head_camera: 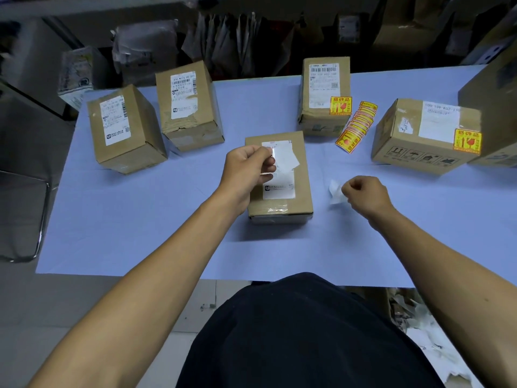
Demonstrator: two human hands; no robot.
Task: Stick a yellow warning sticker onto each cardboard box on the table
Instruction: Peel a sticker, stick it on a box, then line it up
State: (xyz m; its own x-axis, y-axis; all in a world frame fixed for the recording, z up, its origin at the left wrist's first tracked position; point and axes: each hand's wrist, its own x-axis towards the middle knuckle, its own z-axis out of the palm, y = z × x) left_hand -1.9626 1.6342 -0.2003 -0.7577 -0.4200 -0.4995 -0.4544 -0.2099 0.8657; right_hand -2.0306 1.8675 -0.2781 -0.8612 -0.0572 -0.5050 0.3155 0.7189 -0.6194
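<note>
Several cardboard boxes stand on the pale blue table [140, 219]. My left hand [249, 166] hovers over the middle box [279, 203] and pinches a small sheet [288, 156] that shows only a white face. To the right of that box, my right hand [363, 195] pinches a crumpled white backing scrap [335, 191] just above the table. The back right box [324, 79] and the right box [405, 141] each carry a yellow warning sticker [340, 105] [467, 140]. The two left boxes [126, 127] [190, 105] show only white shipping labels.
A strip of yellow stickers [355, 127] lies between the two right boxes. A larger carton [498, 102] stands at the table's right edge. Parcels and bags crowd the dark shelves behind. Paper scraps [419, 326] litter the floor at my right.
</note>
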